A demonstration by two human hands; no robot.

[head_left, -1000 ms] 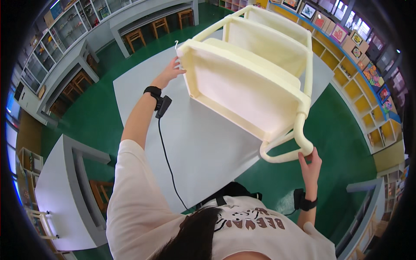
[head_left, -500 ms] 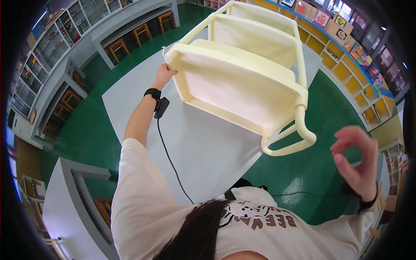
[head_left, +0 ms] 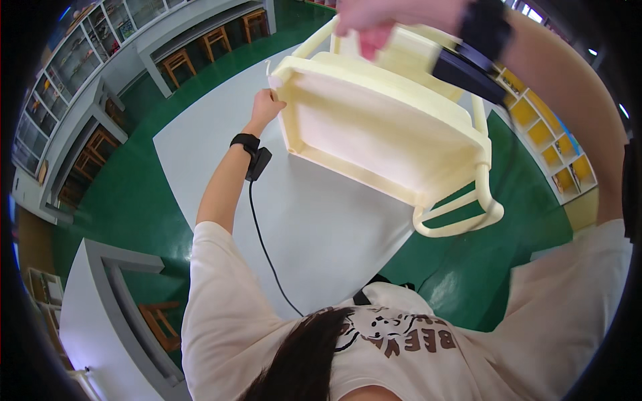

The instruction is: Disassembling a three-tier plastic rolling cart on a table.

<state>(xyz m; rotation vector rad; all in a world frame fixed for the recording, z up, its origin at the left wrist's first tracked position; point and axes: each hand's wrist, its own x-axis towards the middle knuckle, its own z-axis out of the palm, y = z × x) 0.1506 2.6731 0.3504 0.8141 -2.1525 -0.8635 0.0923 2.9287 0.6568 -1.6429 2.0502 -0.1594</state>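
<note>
A cream plastic tiered shelf rack (head_left: 374, 134) lies tilted on its side on the grey table (head_left: 221, 127). Its tray undersides face me, and a looped tube handle (head_left: 491, 214) sticks out at the near right corner. My left hand (head_left: 269, 105) grips the edge of the nearest tray at its left corner, fingers closed round the rim. Just above that hand, a small thin hook (head_left: 269, 67) juts from the corner. My right hand (head_left: 381, 20) reaches across above the rack's farther tiers. Motion blurs its fingers, and I cannot tell whether it touches the frame.
A black wristband device (head_left: 257, 157) on my left wrist trails a cable (head_left: 264, 247) over the table. Another band device (head_left: 478, 53) sits on my right wrist. Wooden stools (head_left: 179, 67) stand under counters at the left. Yellow-backed shelving (head_left: 542, 134) curves along the right.
My right hand has swung up from the right side to above the rack's far part. The rack and my left hand appear slightly farther right, with the left grip kept.
</note>
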